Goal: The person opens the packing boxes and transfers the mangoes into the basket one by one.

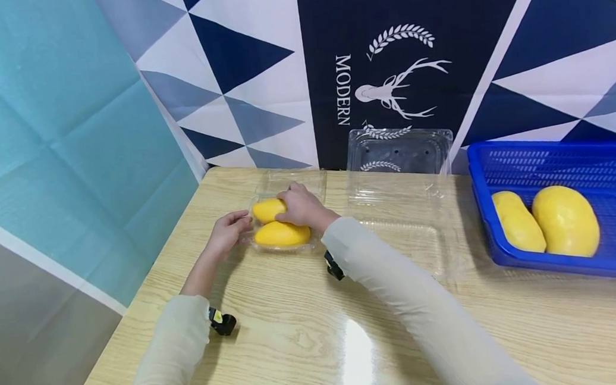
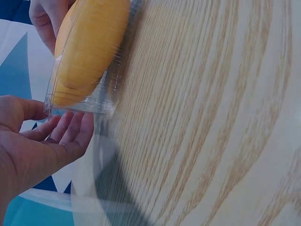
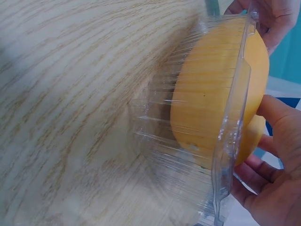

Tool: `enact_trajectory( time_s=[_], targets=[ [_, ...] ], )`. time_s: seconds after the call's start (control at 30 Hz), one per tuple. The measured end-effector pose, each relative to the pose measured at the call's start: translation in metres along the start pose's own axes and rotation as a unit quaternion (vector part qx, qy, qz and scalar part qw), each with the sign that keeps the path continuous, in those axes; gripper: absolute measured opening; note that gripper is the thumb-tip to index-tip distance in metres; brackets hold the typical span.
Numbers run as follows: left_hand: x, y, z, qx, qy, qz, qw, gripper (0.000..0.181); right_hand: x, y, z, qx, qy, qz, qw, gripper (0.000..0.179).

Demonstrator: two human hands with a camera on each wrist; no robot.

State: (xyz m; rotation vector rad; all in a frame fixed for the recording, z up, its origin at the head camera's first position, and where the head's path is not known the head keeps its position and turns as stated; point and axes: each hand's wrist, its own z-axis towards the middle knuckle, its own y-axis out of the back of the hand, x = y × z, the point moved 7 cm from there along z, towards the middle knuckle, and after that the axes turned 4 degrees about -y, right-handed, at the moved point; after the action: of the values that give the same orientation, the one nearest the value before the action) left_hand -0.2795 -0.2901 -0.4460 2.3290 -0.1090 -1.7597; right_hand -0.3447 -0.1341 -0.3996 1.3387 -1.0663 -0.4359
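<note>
Two yellow mangoes lie side by side in a clear plastic clamshell box [image 2: 101,107] at the left of the table. The front mango [image 1: 282,234] sits nearer the person, the back mango [image 1: 268,209] behind it. My right hand [image 1: 302,206] reaches in from above and grips the back mango, its thumb between the two fruits. At the box's left end my left hand [image 1: 228,232] pinches the rim, thumb on top and fingers below, as the left wrist view shows. The box's lid [image 1: 297,181] lies folded back toward the wall.
A second clear box [image 1: 405,239] stands with its lid [image 1: 398,150] raised against the patterned wall cloth. On the right, a blue basket [image 1: 565,267] holds an elongated yellow fruit [image 1: 518,222] and a larger round one [image 1: 566,221]. The wooden table [image 1: 277,361] ends at the left.
</note>
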Motion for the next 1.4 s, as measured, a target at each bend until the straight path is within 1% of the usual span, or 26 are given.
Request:
enact_trajectory(
  time_s=[0.07, 0.1, 0.27, 0.33, 0.43, 0.57, 0.77, 0.97, 1.13, 1.4],
  targets=[
    [-0.001, -0.001, -0.001, 0.000, 0.001, -0.002, 1.0000, 0.045, -0.001, 0.000, 0.000, -0.001, -0.003, 0.004, 1.0000, 0.057],
    [-0.004, -0.002, -0.004, 0.001, 0.002, -0.002, 1.0000, 0.046, -0.002, -0.001, 0.001, -0.001, -0.004, 0.005, 1.0000, 0.057],
    [-0.004, -0.001, -0.003, -0.005, 0.000, -0.004, 1.0000, 0.045, -0.002, -0.001, 0.003, -0.001, -0.005, 0.007, 1.0000, 0.057],
    [-0.001, 0.001, 0.000, -0.009, -0.004, -0.001, 1.0000, 0.045, -0.001, 0.000, 0.004, 0.003, -0.004, 0.002, 1.0000, 0.060],
    [-0.001, 0.001, 0.000, -0.010, -0.004, -0.003, 0.9999, 0.044, 0.002, 0.000, 0.005, 0.012, 0.002, -0.012, 0.9999, 0.062],
    [0.000, 0.000, 0.001, -0.009, -0.003, -0.005, 0.9999, 0.044, 0.003, -0.001, 0.006, 0.021, 0.011, -0.029, 0.9993, 0.060],
    [0.002, -0.001, 0.001, -0.015, 0.001, -0.012, 0.9998, 0.044, 0.000, -0.002, 0.008, 0.015, 0.012, -0.015, 0.9997, 0.057],
    [0.002, -0.002, -0.001, -0.020, 0.007, -0.011, 0.9997, 0.043, -0.002, -0.003, 0.008, 0.009, 0.002, 0.000, 1.0000, 0.058],
    [0.002, -0.002, -0.002, -0.022, 0.004, -0.007, 0.9997, 0.042, 0.002, -0.003, 0.009, 0.020, 0.003, -0.009, 0.9997, 0.059],
    [0.000, 0.000, -0.002, -0.019, -0.003, -0.003, 0.9998, 0.044, 0.011, -0.003, 0.012, 0.042, 0.021, -0.033, 0.9984, 0.056]
  ],
)
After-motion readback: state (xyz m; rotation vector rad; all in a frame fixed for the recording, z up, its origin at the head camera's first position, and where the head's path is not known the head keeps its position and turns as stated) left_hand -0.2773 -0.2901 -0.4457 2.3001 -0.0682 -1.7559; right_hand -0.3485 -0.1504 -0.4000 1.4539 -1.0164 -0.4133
